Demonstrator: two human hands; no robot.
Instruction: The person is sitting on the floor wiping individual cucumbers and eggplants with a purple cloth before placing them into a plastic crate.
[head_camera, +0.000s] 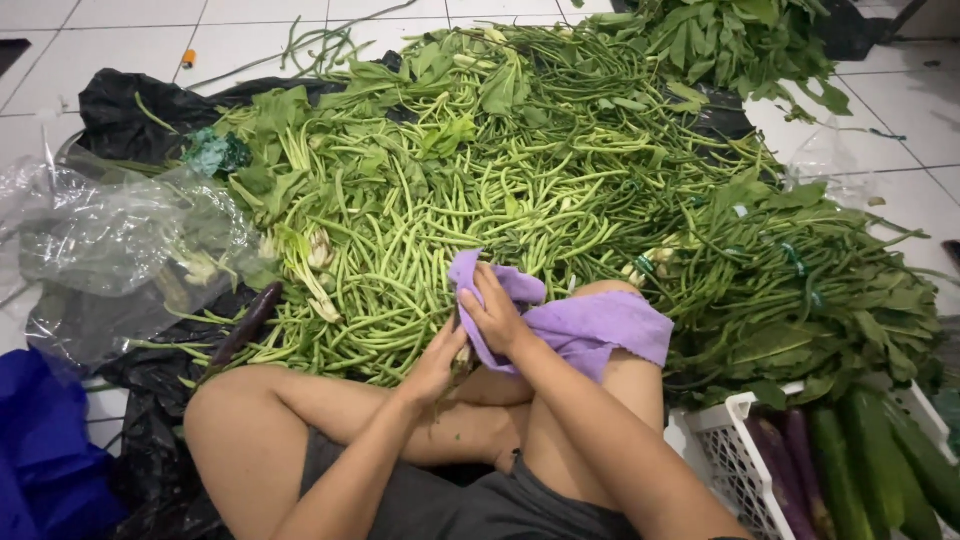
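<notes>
I sit cross-legged on the floor in front of a big heap of green beans (450, 220). My right hand (495, 318) grips a purple cloth (590, 330) that drapes over my right knee. My left hand (435, 365) is cupped just below it, its fingers closed around something small that the cloth and the right hand hide. Both hands touch at the cloth, right at the near edge of the bean heap.
Leafy greens (800, 290) lie bundled to the right and at the back. A white plastic crate (735, 460) with cucumbers and purple eggplants stands at lower right. A clear plastic bag (110, 240), black plastic sheeting (130, 110), a loose eggplant (245, 322) and a blue bag (45, 450) lie left.
</notes>
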